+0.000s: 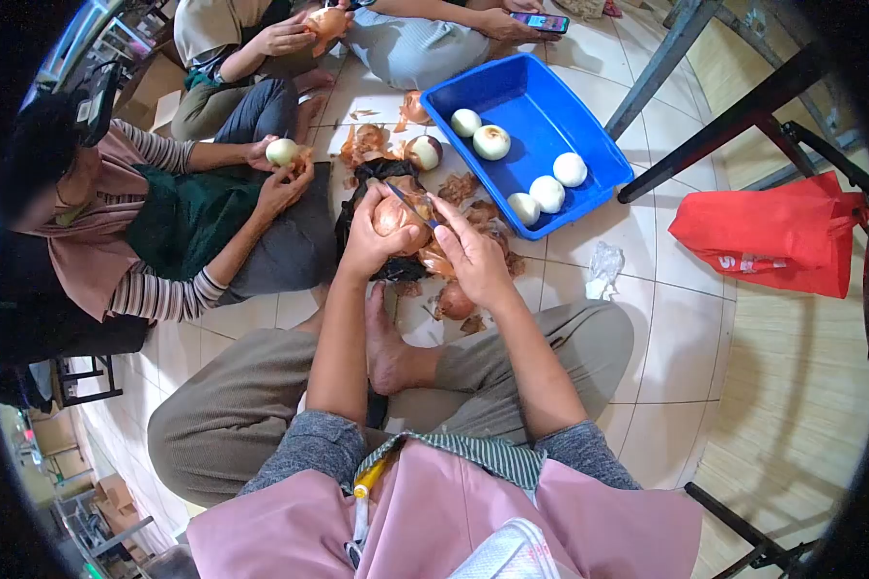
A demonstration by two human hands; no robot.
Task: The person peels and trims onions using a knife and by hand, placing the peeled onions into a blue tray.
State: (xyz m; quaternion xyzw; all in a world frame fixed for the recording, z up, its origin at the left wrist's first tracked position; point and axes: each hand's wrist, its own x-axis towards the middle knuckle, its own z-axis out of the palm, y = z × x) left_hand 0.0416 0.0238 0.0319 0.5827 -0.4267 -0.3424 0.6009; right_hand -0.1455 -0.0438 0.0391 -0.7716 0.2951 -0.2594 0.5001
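While a person sits cross-legged on a tiled floor (686,328), an unpeeled onion (392,215) rests in the grasp of the left hand (365,241), between the two hands and nearer the left. The right hand (475,259) grips a knife (412,204), its blade angled across the onion's upper side. Beneath and around the hands lie black plastic (365,177) and papery skins (362,143), with another brown onion (456,301) closer to the person's foot (386,347). Beyond the right hand, a blue tub (541,104) holds five pale, peeled onions (570,170). At left, a co-worker (188,217) holds a peeled onion (283,151) in both hands; a red bag (768,232) is at far right.
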